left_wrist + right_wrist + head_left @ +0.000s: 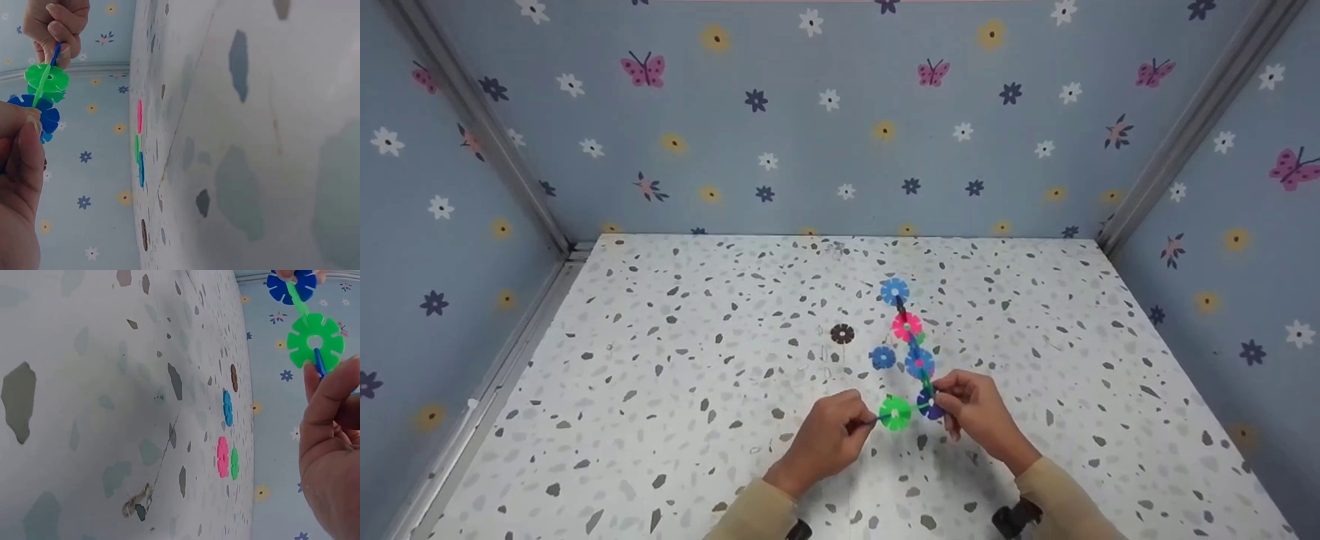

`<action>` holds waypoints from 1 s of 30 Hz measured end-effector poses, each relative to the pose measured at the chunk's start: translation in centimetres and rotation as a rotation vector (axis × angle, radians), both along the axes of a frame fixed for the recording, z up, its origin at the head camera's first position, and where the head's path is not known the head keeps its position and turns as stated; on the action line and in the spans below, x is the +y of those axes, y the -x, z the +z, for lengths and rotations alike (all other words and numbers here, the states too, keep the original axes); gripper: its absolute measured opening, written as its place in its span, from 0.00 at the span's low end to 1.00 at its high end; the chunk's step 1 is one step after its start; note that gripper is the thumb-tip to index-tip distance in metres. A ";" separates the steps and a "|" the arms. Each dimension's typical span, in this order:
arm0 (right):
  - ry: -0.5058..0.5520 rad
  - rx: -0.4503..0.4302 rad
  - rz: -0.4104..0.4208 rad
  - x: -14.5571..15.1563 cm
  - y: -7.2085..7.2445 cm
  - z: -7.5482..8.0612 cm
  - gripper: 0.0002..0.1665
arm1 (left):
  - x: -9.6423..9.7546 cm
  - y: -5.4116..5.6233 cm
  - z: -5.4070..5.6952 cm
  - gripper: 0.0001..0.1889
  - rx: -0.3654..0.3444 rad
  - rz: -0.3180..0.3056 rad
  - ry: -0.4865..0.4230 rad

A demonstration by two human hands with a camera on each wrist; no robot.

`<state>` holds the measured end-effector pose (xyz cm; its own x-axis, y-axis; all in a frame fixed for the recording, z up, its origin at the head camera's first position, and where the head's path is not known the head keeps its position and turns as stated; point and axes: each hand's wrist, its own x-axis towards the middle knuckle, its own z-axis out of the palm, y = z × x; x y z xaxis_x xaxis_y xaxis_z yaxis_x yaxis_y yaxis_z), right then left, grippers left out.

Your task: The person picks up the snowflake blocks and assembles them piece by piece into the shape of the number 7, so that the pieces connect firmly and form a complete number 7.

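Note:
My left hand (825,435) pinches an upright dark blue notched disc (48,118) at one end of a joined chain. That disc is slotted to a green disc (895,413), which links through a second green disc (316,342) to a dark blue disc (928,403). My right hand (979,409) pinches this dark blue disc between thumb and fingers. From there the chain runs away from me, through a blue disc (920,363) and a pink disc (907,327) to a blue end disc (895,292). Edge-on discs join these.
Loose on the speckled white table (660,375) lie a brown disc (842,334) and a blue disc (883,358). A pink disc (223,457) and a green disc (234,464) also lie flat there, partly covered by the chain in the head view. Patterned walls (840,127) enclose the table.

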<state>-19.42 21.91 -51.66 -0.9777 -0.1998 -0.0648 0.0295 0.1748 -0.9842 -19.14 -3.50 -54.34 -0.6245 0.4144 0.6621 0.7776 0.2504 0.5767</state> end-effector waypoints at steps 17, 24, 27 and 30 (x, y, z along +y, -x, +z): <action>-0.087 0.014 -0.087 0.3 -0.1 -0.5 0.07 | 0.6 1.5 -0.4 0.14 -0.262 0.091 0.271; -0.079 0.014 -0.144 1.0 0.2 -1.2 0.07 | 1.1 5.4 -1.2 0.26 -0.536 0.199 0.370; -0.089 0.024 -0.133 1.3 0.2 -1.2 0.07 | 2.1 6.9 -1.3 0.25 -0.573 0.252 0.375; -0.110 0.025 -0.120 1.7 0.1 -1.1 0.07 | 3.2 8.2 -1.3 0.26 -0.595 0.282 0.395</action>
